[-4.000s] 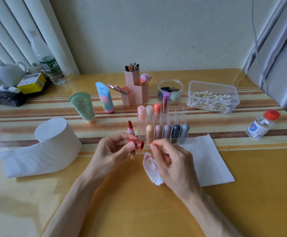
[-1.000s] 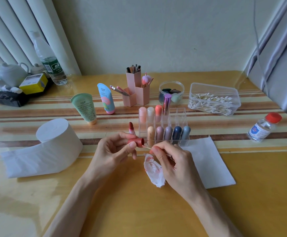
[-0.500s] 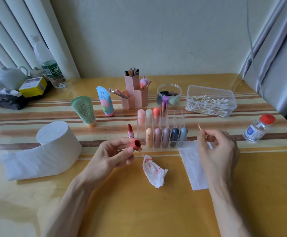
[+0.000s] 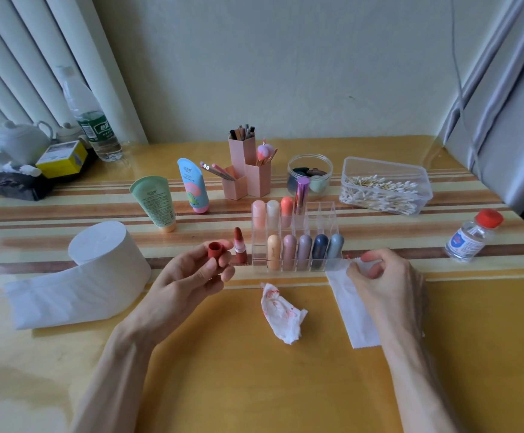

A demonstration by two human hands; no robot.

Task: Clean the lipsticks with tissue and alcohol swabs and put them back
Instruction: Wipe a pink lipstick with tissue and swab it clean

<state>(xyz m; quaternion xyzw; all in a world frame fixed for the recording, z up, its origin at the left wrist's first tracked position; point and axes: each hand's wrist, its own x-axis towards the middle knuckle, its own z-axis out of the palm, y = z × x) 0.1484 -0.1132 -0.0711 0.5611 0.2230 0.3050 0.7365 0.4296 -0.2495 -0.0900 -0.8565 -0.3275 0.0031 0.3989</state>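
Now left hand (image 4: 189, 276) pinches red cap (image 4: 215, 250) (opening up); right hand (image 4: 385, 276) pinches tissue (image 4: 348, 304)

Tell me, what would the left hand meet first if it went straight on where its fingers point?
Probably the uncapped lipstick standing beside the clear organizer, just past the left hand, which holds the red cap. Depth is unclear from this one view.

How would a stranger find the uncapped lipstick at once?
Find the clear rack in the middle of the table. Just left of it, outside, one lipstick stands alone. Unlike the capped ones inside, its red tip is bare.
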